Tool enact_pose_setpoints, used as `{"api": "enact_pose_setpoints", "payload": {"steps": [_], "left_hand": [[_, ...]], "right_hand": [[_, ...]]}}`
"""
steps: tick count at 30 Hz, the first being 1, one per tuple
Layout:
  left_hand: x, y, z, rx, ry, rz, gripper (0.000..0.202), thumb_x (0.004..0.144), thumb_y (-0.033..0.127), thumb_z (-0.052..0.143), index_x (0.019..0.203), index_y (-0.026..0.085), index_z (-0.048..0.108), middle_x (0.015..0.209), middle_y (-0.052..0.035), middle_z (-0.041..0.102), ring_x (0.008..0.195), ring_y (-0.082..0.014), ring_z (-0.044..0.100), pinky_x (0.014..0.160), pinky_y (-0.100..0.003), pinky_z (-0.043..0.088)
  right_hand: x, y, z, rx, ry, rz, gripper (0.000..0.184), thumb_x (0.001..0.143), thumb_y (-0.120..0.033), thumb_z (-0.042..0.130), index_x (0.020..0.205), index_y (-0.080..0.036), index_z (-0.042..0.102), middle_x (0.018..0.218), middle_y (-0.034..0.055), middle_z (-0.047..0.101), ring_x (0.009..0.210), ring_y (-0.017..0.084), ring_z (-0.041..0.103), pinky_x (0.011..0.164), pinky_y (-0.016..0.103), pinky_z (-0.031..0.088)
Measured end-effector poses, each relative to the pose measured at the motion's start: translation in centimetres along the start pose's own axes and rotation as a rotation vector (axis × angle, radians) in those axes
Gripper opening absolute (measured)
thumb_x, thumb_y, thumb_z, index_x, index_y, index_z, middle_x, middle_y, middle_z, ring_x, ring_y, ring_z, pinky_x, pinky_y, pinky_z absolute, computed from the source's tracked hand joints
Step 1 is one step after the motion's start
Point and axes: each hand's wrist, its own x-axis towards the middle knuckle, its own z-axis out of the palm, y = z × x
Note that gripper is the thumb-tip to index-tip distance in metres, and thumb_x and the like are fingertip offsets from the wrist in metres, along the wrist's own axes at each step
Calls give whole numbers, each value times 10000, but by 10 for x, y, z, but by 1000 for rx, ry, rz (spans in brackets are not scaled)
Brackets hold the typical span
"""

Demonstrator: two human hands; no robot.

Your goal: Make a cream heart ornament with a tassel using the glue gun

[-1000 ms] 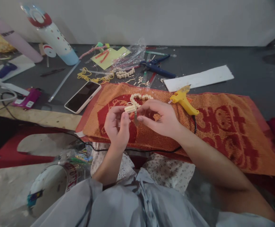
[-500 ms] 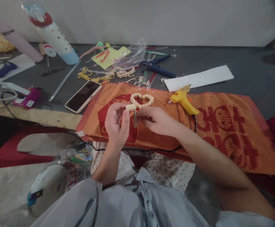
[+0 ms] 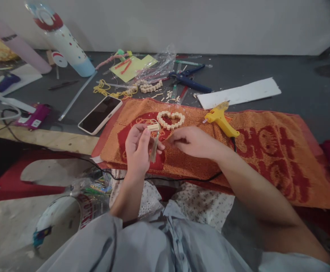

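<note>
My left hand (image 3: 138, 148) is closed round a small cream stick piece (image 3: 153, 127) with a thin clear strip hanging from it. Just to its right, my right hand (image 3: 193, 141) hovers over the orange towel (image 3: 267, 158), its fingers curled together; what they hold, if anything, is hidden. A cream heart made of small beads (image 3: 171, 119) lies on the towel just beyond both hands. A yellow glue gun (image 3: 220, 120) rests on the towel to the right of the heart, its black cord running back toward me.
A phone (image 3: 100, 115) lies left of the towel. Behind it are blue pliers (image 3: 189, 80), yellow paper (image 3: 132, 67), clear plastic, yellow string, loose cream bits and a white strip (image 3: 240, 94). Decorated tubes (image 3: 61, 37) stand at the back left. A power strip (image 3: 33, 119) sits left.
My right hand has let go of the piece and drawn down and right, uncovering the bead heart. The left hand has turned the piece a little, and the clear strip now hangs slanted.
</note>
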Motion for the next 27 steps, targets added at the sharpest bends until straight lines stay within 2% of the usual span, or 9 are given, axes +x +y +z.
{"api": "enact_pose_setpoints", "payload": {"steps": [2,5,8,10,14,18,23,27], "left_hand": [[0,1,-1,7,-19,-24,304,837,501,646,875,231,511,594,72,568,338,-57,499,288,-155,328],[-1,0,-3,112,-61,33,301,845,507,637,879,230,526,587,74,548,315,-35,439,273,-154,271],[-4,-1,-4,325,-78,114,226,888,444,596,899,225,542,548,80,500,335,-37,430,315,-156,290],[-6,-2,-4,496,-73,191,151,904,368,575,916,218,558,599,64,529,376,-35,448,364,-161,331],[-7,2,-2,749,-60,436,73,881,260,586,901,190,589,853,-1,630,471,-21,470,449,-166,401],[-7,7,3,876,-52,626,50,837,185,624,884,173,611,841,-12,641,521,-35,479,464,-150,408],[-8,10,6,938,-54,694,54,816,156,638,864,164,615,825,-21,656,556,-49,499,486,-151,419],[-9,10,6,937,-70,703,49,821,157,633,865,164,613,832,-26,665,573,-53,508,495,-155,424]], "right_hand": [[1,4,-3,18,118,97,279,751,-51,517,808,-169,762,767,33,745,684,150,650,635,264,450],[2,5,-6,81,254,187,264,780,-102,524,857,-169,767,756,28,736,615,133,604,576,257,421],[3,1,-6,148,370,183,213,826,-197,556,877,-167,760,797,34,732,616,119,578,581,255,421],[3,-2,-6,205,422,155,203,845,-293,593,863,-163,747,817,40,730,627,115,571,586,255,425],[2,-7,-5,293,440,107,230,803,-388,680,815,-163,724,770,34,707,610,109,551,564,252,420],[2,-6,-6,319,410,98,242,747,-395,745,830,-168,729,757,23,687,612,102,539,546,245,403],[4,-4,-8,306,361,92,148,778,-314,702,809,-171,721,788,28,703,667,112,569,555,242,392],[5,-1,-10,301,333,116,161,801,-316,655,766,-162,680,765,22,688,669,113,556,586,251,401]]}}
